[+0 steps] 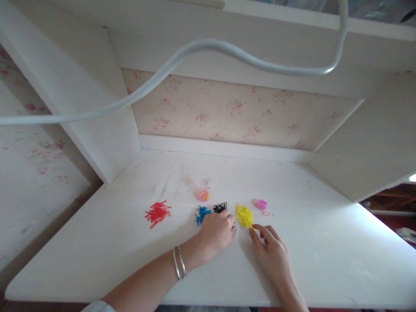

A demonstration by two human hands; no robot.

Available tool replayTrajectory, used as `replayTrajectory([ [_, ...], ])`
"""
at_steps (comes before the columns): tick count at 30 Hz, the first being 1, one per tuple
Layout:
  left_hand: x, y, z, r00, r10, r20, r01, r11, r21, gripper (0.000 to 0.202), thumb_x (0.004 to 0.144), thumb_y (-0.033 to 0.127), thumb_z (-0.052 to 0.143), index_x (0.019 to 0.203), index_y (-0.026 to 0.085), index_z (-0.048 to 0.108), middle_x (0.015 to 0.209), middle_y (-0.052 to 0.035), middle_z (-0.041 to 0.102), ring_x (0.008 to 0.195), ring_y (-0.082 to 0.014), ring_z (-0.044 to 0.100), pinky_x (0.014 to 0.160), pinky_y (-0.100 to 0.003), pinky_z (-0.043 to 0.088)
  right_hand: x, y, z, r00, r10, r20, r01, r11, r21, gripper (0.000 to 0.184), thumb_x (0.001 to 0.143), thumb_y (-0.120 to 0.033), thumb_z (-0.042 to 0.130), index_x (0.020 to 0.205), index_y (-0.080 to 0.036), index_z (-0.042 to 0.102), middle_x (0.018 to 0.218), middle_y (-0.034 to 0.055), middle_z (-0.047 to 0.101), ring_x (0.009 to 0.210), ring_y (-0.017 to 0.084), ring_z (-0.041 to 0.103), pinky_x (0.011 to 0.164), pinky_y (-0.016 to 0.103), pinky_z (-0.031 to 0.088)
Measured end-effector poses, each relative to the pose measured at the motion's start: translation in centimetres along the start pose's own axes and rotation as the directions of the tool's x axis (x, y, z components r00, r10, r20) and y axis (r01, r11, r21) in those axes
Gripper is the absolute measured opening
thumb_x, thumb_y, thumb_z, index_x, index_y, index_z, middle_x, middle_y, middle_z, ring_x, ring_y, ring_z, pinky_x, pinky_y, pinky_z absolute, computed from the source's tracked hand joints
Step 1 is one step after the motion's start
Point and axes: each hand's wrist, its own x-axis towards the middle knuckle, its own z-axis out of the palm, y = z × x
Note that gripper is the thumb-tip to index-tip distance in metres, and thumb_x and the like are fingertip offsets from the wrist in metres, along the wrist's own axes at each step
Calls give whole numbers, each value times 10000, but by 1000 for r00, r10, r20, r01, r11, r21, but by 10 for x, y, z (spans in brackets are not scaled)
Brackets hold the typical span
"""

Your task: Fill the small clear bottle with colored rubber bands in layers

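The pile of yellow bands (243, 215) lies immediately beyond the fingers of the nearer right hand (274, 253), which pinch a yellow strand (253, 228) (whether the curled fingers of the left hand (217, 232) grip anything cannot be determined).

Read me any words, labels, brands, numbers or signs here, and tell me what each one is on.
No text can be read anywhere.
Small clear plastic container showing pink and yellow: too small to tell whether it bears a label.
Two silver metal bangles: any engraving is too small to read.
Pale wallpaper with pink flowers: pattern only, no lettering visible.
Bluish things at the top right: too blurred to tell.
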Motion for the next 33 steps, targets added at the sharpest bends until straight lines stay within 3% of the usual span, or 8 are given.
replayTrajectory([
  [7, 13, 8, 10, 999, -26, 22, 23, 992, 124, 250, 928, 272, 416, 962, 162, 637, 961, -98, 626, 773, -224, 664, 634, -337, 531, -7, -4, -2, 992, 124, 30, -116, 976, -185, 330, 846, -557, 482, 936, -281, 637, 904, 0, 627, 732, 188, 605, 665, 318, 420],
  [13, 12, 11, 8, 999, 3, 37, -9, 988, 155, 214, 856, 91, 426, 941, 154, 613, 942, -88, 617, 725, -202, 657, 592, -297, 517, -6, -4, -3, 986, 125, 114, -101, 976, -193, 303, 889, -485, 415, 897, -286, 643, 952, -9, 648, 756, 172, 626, 684, 305, 419],
  [18, 7, 11, -1, 998, -42, -40, 47, 990, 134, 240, 933, 164, 351, 953, 190, 589, 968, -67, 609, 698, -174, 646, 579, -279, 495, -8, -1, -4, 989, 113, 99, -95, 980, -174, 322, 901, -450, 385, 898, -289, 664, 908, -4, 660, 710, 164, 617, 639, 286, 414],
  [23, 2, -3, -28, 978, -128, -165, 136, 990, 41, 273, 978, 303, 332, 963, 242, 597, 948, -20, 619, 732, -145, 632, 611, -240, 468, -9, -4, -7, 993, 120, 16, -118, 988, -96, 335, 893, -463, 400, 861, -275, 676, 889, 4, 670, 681, 153, 618, 629, 270, 421],
  [29, 5, -45, -76, 860, -241, -450, 212, 970, -116, 262, 969, 317, 380, 1003, 228, 624, 978, -28, 630, 819, -139, 613, 770, -244, 458, -10, -8, -9, 989, 118, -88, -121, 992, -34, 322, 888, -451, 427, 831, -243, 667, 875, 33, 669, 631, 157, 609, 605, 276, 423],
  [33, 10, -65, -91, 825, -239, -512, 204, 971, -125, 248, 951, 301, 415, 965, 212, 646, 946, -32, 631, 825, -141, 605, 791, -241, 449, -10, -6, -8, 982, 133, -132, -135, 991, -3, 302, 877, -452, 451, 818, -239, 656, 856, 31, 664, 635, 158, 605, 610, 272, 423],
])
